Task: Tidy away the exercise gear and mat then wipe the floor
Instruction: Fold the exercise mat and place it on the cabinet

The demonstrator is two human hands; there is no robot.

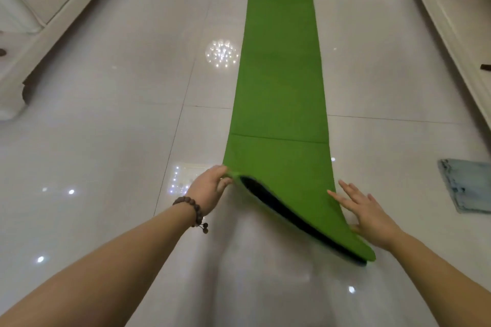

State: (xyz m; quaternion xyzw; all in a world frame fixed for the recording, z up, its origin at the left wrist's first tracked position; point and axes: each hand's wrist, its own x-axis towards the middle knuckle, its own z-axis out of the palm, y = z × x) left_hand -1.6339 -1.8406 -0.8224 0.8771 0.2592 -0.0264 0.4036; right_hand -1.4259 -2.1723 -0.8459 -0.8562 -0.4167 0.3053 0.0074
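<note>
Left hand [210, 191] pinches the green mat [279, 87] at its near corner | right hand [369, 218], fingers straight, presses its edge | tiled floor [106, 127]

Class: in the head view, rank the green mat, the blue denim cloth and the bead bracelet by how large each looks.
1. Green mat, by far the largest.
2. Blue denim cloth, cut off by the right edge, so only its visible part counts.
3. Bead bracelet, smallest, though nearest the camera.

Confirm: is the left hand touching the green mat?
Touching. The head view shows the left hand pinching the lifted near corner of the green mat, fingers curled over its edge.
</note>
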